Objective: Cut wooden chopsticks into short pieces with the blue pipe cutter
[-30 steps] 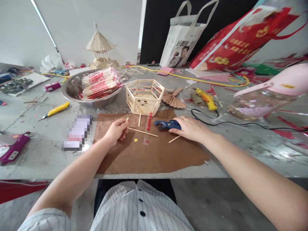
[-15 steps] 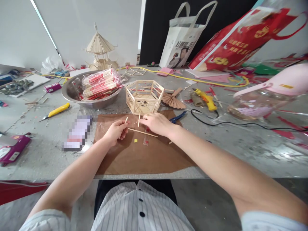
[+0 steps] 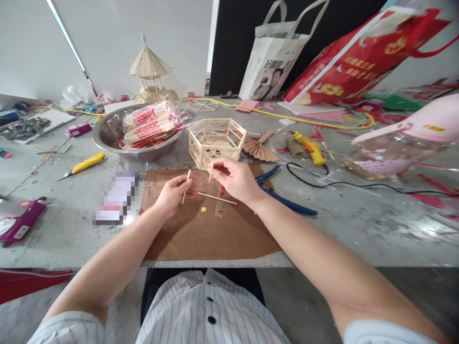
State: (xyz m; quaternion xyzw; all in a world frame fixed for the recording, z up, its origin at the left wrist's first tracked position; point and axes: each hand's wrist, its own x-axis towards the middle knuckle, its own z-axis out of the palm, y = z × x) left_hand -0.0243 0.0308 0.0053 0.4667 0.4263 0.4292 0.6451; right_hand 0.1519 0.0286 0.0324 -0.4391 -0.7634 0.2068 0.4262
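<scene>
My left hand [image 3: 175,193] is closed on a short wooden stick [image 3: 189,174], held tilted above the brown mat [image 3: 172,243]. To its right, my right hand [image 3: 236,180] pinches another short wooden stick [image 3: 210,173] between thumb and fingers. A longer wooden stick [image 3: 218,198] lies on the mat between and below the hands, across a clear wrapper with red marks [image 3: 218,209]. A small yellow piece [image 3: 203,209] lies nearby. Just beyond my right hand stands a six-sided frame of wooden sticks [image 3: 195,152]. Blue-handled pliers [image 3: 294,205] lie partly behind my right wrist.
A steel bowl [image 3: 138,154] holds wrapped chopsticks. Behind it stands a stick-built pavilion [image 3: 149,67]. A yellow utility knife [image 3: 88,163] and a blurred-out phone-like slab [image 3: 116,196] lie left. A yellow glue gun [image 3: 311,148], its black cord [image 3: 333,184] and a pink-lidded jug [image 3: 405,129] are right.
My right hand has lifted its short stick up off the mat, and its fingers now pinch it near the top. My left hand has shifted slightly, showing more of its stick. More of the pliers shows.
</scene>
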